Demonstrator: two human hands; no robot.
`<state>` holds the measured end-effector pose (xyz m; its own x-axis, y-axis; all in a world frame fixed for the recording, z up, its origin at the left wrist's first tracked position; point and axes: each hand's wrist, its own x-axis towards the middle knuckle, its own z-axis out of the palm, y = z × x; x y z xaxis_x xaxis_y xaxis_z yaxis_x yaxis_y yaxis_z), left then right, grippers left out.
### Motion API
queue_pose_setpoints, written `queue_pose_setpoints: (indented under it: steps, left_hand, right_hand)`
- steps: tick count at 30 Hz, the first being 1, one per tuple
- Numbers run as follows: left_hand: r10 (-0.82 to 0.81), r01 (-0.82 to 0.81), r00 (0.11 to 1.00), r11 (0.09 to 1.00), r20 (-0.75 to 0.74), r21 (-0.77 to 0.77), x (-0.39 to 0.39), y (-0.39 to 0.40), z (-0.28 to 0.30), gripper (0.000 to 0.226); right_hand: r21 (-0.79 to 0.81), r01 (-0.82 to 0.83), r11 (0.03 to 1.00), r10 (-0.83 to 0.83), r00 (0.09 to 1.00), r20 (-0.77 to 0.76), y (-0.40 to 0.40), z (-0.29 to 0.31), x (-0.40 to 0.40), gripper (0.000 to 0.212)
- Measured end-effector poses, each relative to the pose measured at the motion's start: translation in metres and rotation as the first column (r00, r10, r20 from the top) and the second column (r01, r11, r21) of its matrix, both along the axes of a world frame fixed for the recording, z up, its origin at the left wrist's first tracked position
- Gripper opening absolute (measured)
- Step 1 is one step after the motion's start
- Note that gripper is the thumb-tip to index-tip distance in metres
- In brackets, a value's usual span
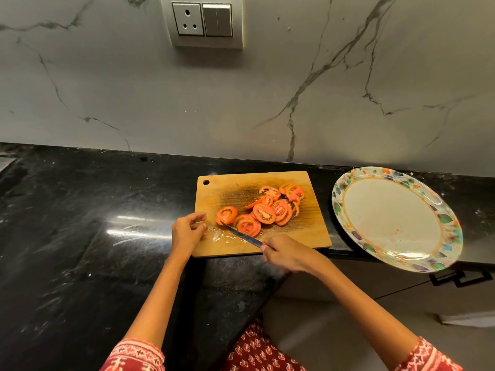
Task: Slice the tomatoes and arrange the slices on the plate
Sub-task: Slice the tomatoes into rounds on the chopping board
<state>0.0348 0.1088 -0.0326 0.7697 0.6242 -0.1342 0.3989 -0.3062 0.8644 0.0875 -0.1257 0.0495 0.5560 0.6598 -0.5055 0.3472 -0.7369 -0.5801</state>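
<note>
Several red tomato slices (265,210) lie spread over a wooden cutting board (308,231) on the black counter. My right hand (288,254) grips the handle of a small knife (242,234), whose blade points left and reaches the leftmost slice (226,215). At the board's left edge my left hand (187,231) hovers with loosely curled fingers, holding nothing, just left of that slice. A white plate with a coloured leaf rim (444,218) stands to the right of the board, with no slices on it and part of it overhanging the counter's front edge.
A grey marble wall with a socket and switch (206,21) rises behind the black counter (80,223). The counter's front edge runs close under the board and plate. A cabinet handle (460,279) shows below the plate.
</note>
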Motion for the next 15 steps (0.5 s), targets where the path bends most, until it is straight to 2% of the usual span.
queue_pose_setpoints:
  steps: [3,8,11,15]
  left_hand:
    - [-0.02,0.02,1.0,1.0,-0.016,-0.005,0.002,0.001,-0.001,0.033]
    - [-0.079,0.079,0.997,0.996,-0.02,0.03,0.002,0.001,0.004,0.033]
    - [-0.22,0.226,0.974,0.966,-0.059,0.125,0.012,-0.004,0.012,0.046]
    - [-0.44,0.492,0.864,0.842,-0.247,0.222,0.027,-0.01,0.022,0.067]
  right_hand:
    - [0.013,0.047,0.999,-0.046,0.999,-0.017,-0.002,0.008,0.006,0.027]
    - [0.004,0.111,0.994,-0.111,0.988,0.106,-0.001,-0.006,0.018,0.028]
    - [-0.01,0.174,0.985,-0.171,0.976,0.133,0.007,-0.019,0.015,0.027]
    - [-0.011,0.253,0.968,-0.248,0.957,0.147,0.02,-0.027,0.011,0.028]
